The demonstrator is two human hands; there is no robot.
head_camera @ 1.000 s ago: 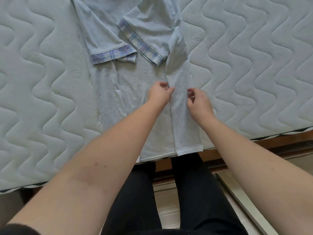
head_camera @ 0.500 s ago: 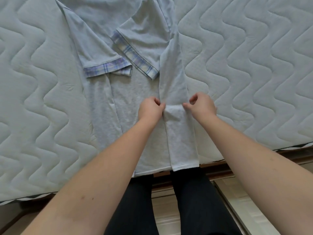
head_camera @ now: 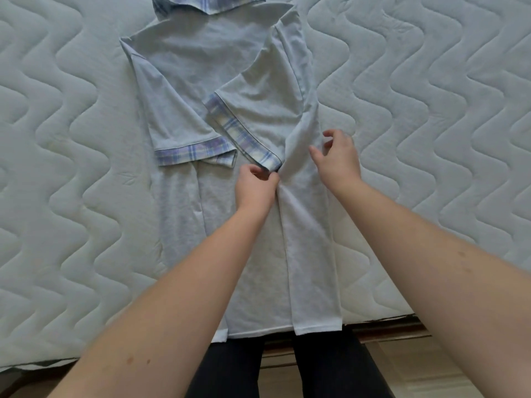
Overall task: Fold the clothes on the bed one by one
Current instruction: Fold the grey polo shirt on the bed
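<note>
A pale blue short-sleeved cotton shirt with plaid-trimmed cuffs and collar (head_camera: pixel 218 70) lies flat on the quilted pale mattress of the bed (head_camera: pixel 431 110), both long sides already turned in toward the middle, its hem hanging just over the near edge. The left hand (head_camera: pixel 255 185) sits at the shirt's middle, fingers curled together and pinching the inner edge of the right-side flap, with the plaid cuff of the folded right sleeve (head_camera: pixel 244 136) just beyond its knuckles. The right hand (head_camera: pixel 336 156) hovers just to the outer side of that flap, fingers apart and loosely bent, thumb and forefinger spread as if about to nip the cloth; it looks to be holding nothing.

The fabric appears thin, light and limp, so it should crease wherever it is pressed but will slump and wrinkle if lifted by one point. To my eye the safest hold is a two-handed pinch along the flap's edges, then smoothing flat toward the hem before folding lengthwise.
</note>
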